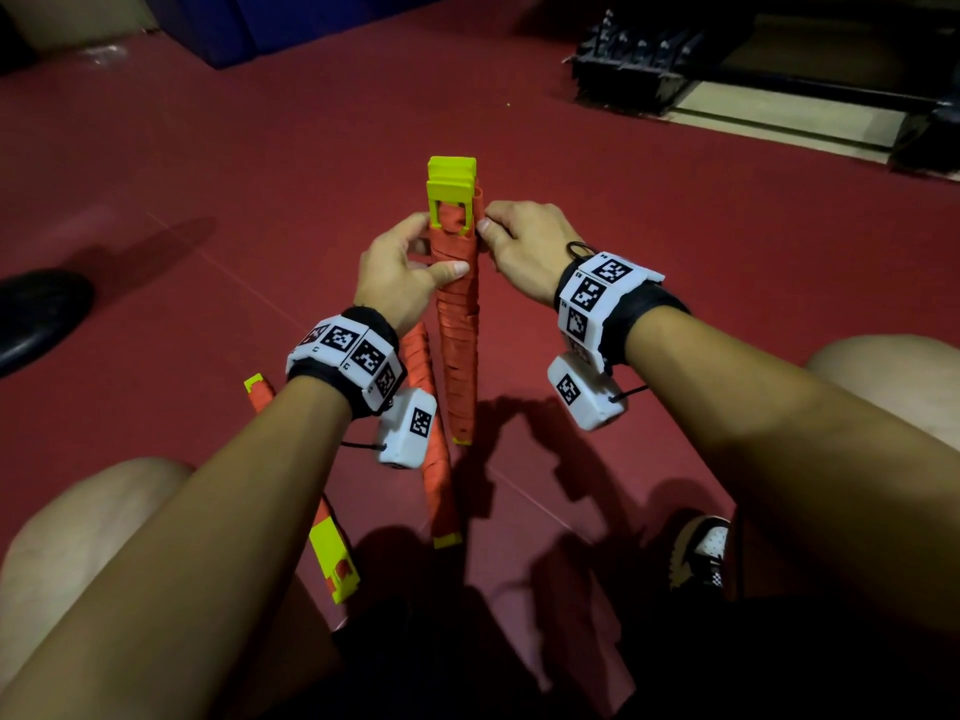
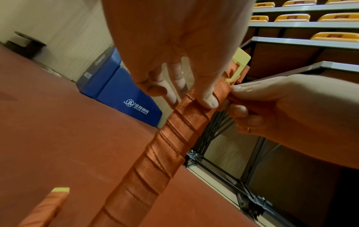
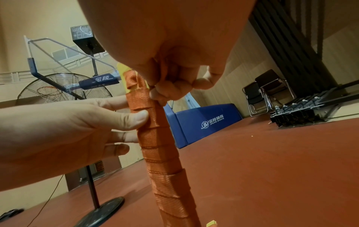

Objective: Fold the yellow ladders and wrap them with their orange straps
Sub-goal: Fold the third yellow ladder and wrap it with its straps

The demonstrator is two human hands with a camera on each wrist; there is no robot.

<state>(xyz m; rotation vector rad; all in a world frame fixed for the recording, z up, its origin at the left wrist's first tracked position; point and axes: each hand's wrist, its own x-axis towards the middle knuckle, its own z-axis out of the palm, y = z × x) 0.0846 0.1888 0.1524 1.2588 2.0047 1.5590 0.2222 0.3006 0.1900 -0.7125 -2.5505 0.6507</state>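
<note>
A folded yellow ladder [image 1: 451, 175] stands upright in front of me, wound along its length with its orange strap [image 1: 457, 345]. My left hand [image 1: 400, 272] grips the wrapped bundle near the top, thumb across the strap [image 2: 186, 122]. My right hand [image 1: 524, 241] pinches the strap end at the bundle's upper right edge, just below the yellow end piece [image 3: 124, 73]. The wrapped bundle [image 3: 165, 161] runs down to the floor. Two more wrapped ladders lie on the floor beneath my left wrist: one [image 1: 434, 459] in the middle, another [image 1: 332, 553] further left.
I sit on a red floor [image 1: 675, 252] with my knees at both sides. A blue padded block [image 2: 124, 92] and a standing fan [image 3: 64, 87] are behind. A black metal rack [image 1: 634, 70] lies at the far right, folding chairs [image 3: 268, 92] beyond. A black shoe [image 1: 36, 314] is at left.
</note>
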